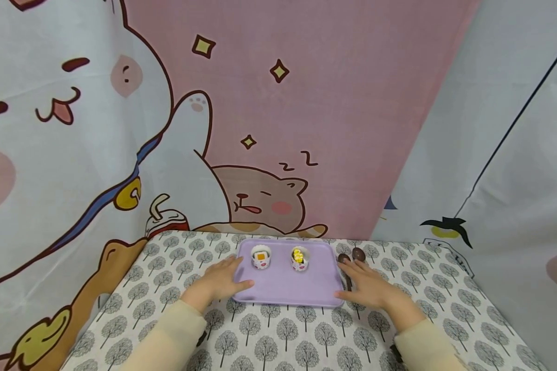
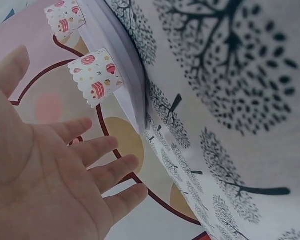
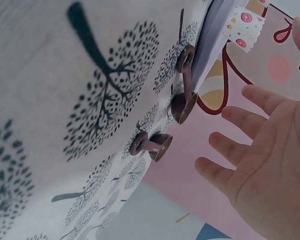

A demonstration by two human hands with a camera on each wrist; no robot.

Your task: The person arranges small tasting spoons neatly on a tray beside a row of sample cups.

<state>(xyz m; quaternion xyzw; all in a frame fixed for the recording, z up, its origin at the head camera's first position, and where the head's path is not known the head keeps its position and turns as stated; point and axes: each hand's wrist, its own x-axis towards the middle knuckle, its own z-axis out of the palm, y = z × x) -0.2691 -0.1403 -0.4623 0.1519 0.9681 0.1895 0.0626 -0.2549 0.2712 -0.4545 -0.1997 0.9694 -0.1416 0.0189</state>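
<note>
A lilac tray (image 1: 288, 291) lies on the table, carrying two small printed paper cups. In the left cup (image 1: 261, 264) there is a white piece with an orange square; yellow pieces fill the right cup (image 1: 299, 266). My left hand (image 1: 219, 278) is spread at the tray's left edge, fingers extended and palm bare in the left wrist view. On the opposite side, my right hand (image 1: 366, 284) hovers by the right edge, its fingers loosely extended and holding nothing. Two brown spoons (image 3: 184, 109) lie just right of the tray, partly covered by the right hand in the head view.
A white cloth printed with grey trees (image 1: 288, 330) covers the table. Right behind the table's far edge hangs a pink and white cartoon curtain (image 1: 343, 129), with more curtain along both sides.
</note>
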